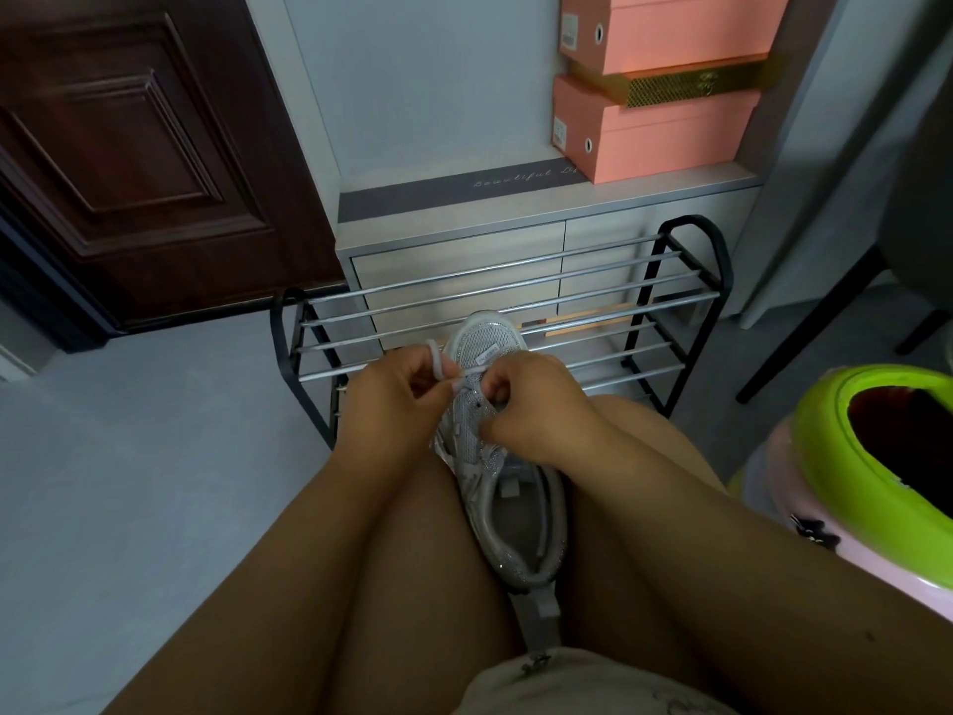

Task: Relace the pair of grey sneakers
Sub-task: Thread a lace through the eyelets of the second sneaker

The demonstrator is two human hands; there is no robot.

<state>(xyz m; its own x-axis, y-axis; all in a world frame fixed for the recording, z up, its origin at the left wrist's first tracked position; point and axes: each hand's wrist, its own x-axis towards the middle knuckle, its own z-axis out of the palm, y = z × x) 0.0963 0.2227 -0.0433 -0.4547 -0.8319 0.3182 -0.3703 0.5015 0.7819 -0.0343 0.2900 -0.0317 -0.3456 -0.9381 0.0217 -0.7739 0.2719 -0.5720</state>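
While the grey sneaker (497, 456) lies wedged between the person's bare knees, toe pointing away twd the shoe rack (515, 312) and heel opening near the lap, both hands work at its front eyelets. Left hand (392, 399) has fingers curled, pinching a loop of the white lace (438, 361) that sticks up just above the knuckles; right hand (536, 405) is curled too, pinching the other lace end close to the tongue, so the lace runs short betw. the two hands across the toe end. Only one sneaker shows; can't tell where the 2nd is. Toe cap overlaps the rack's chrome bars in view, whether touching or not can't tell. Rack stands against a low grey cabinet (515, 240), w/ pink shoe boxes (655, 126) stacked on its top at right. Dark wooden door (139, 147) closes off the upper left. Open floor (129, 456) spreads wide on the left side of the legs. Right side is tight: a green-rimmed bin (845, 472) sits just beside the right forearm, and a dark chair leg (815, 322) slants down behind it.
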